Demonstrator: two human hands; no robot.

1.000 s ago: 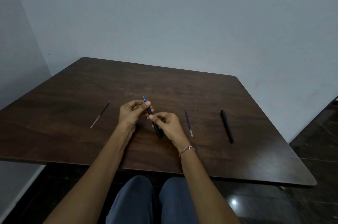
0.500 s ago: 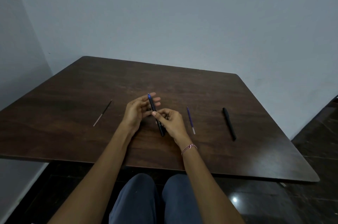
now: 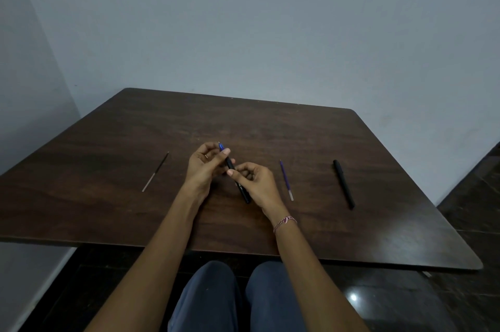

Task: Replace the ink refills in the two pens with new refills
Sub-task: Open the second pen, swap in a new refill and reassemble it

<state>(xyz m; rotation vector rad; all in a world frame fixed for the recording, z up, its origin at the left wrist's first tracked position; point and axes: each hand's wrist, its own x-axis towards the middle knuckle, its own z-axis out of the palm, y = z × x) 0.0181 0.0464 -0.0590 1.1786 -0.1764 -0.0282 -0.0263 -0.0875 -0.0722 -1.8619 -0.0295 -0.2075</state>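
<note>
Holding the black pen [image 3: 244, 194] at frame centre, both hands are on it, and it slants from upper left to lower right. The left hand [image 3: 203, 166] comes in palm turned inward, fingers curled, thumb and forefinger pinching the upper end just below the blue tip [image 3: 221, 146], which pokes out above the fingertips. There is a ring [image 3: 206, 156] on one of its fingers. The right hand [image 3: 258, 182] sits just lower and to the right, knuckles up, thumb and forefinger pinching mid-barrel, the other fingers tucked loosely under. The pen's lower end juts out past the heel of that hand toward the bottom of the frame; whether it touches the table [image 3: 108, 209] I cannot tell. Both forearms run up from the lower edge and converge, with a bracelet [image 3: 284, 221] on the right wrist.

Flat on the wood lie three more pieces: a purple refill [image 3: 286, 180] just right of the right hand, a second pen [image 3: 343, 184] farther right, and a dark refill [image 3: 155, 172] well off to the left.
</note>
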